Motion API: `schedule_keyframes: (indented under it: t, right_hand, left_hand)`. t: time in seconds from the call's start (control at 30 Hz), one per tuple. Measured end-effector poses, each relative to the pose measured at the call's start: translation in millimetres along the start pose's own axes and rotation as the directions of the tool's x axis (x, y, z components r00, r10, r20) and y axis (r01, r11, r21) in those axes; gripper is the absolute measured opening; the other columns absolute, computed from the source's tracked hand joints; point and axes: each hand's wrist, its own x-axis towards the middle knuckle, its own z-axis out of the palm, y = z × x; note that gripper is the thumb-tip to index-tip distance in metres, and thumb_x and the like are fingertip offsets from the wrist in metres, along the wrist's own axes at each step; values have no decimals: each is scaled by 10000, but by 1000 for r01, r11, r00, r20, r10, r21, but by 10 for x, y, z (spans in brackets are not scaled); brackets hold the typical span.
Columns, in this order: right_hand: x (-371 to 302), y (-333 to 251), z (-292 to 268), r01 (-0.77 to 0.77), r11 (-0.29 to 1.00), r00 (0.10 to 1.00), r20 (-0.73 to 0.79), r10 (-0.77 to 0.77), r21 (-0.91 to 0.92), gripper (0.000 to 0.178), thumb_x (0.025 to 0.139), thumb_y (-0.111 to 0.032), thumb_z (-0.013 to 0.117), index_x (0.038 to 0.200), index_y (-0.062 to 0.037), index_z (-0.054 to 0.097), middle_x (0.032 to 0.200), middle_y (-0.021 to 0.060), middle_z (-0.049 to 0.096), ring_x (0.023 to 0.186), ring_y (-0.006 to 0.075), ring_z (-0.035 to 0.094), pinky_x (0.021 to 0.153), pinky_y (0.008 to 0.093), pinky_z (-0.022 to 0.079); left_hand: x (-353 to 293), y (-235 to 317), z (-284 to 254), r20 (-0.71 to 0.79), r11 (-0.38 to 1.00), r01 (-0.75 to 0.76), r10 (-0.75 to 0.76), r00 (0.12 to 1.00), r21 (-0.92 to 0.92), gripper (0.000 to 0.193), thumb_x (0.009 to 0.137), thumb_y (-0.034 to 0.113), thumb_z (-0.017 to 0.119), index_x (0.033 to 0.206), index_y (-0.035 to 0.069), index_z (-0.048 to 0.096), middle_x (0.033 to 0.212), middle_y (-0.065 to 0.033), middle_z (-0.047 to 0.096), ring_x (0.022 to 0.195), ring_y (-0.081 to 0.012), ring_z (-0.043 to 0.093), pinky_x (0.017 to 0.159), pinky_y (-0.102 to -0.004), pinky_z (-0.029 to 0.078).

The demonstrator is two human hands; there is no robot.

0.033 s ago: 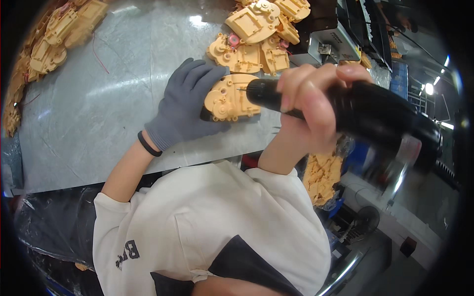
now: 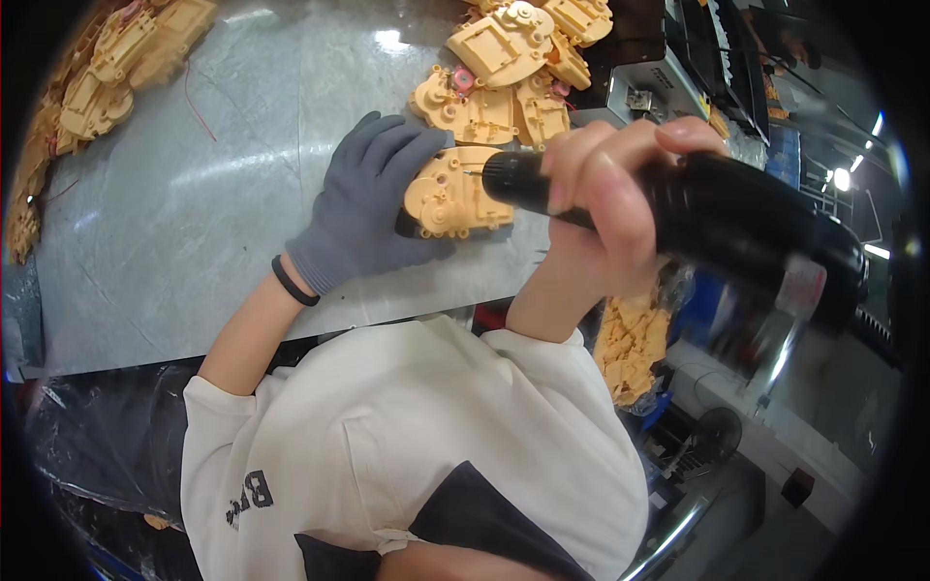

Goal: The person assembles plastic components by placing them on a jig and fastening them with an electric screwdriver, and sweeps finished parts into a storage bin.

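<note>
My left hand (image 2: pixel 363 203), in a grey glove with a black band at the wrist, grips a yellow-orange plastic housing (image 2: pixel 448 198) from its left side. The fingers lie along its far edge and the thumb along its near edge. Bare, my right hand (image 2: pixel 615 189) is wrapped round a black electric screwdriver (image 2: pixel 736 213), held over the table and tilted toward the housing. Its thin bit points at the upper right part of the housing; whether the tip touches a screw is too small to tell.
More yellow housings (image 2: pixel 499 48) are heaped just beyond the held one, some with small pink parts. Another pile (image 2: pixel 107 73) lines the left side of the grey metal table (image 2: pixel 194 242), with thin red wires near it. A metal box (image 2: pixel 644 87) stands at the far right.
</note>
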Motion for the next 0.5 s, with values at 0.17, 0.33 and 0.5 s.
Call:
schedule_keyframes:
  t: [0.17,0.33,0.5]
  right_hand:
    - [67,180,14,56,992,996,81,-47,-116,380,709,25,490,1074,-8,386,575,75,460,454,170,446,507,328,407]
    - [105,229,138,-36,998,998,-50,38,43,383,696,42,563,1043,4,403,573,70,507,460,143,478,508,280,429]
    - [98,173,180,-7,992,994,-110,22,126,387,695,68,596,1016,-12,395,561,71,525,462,128,501,508,268,461]
  left_hand:
    - [-10,-21,5,-34,999,-44,44,998,-10,914,506,380,805,1261,73,391,1163,-113,464,1124,-304,426,1017,-462,321]
    - [-20,-47,-6,-66,999,-23,20,998,-43,903,517,395,800,1252,73,386,1144,-113,466,1115,-299,430,1017,-468,316]
    - [-16,-75,13,-47,999,-20,17,999,-50,860,534,417,791,1222,77,403,1108,-109,470,1091,-305,438,1016,-482,308]
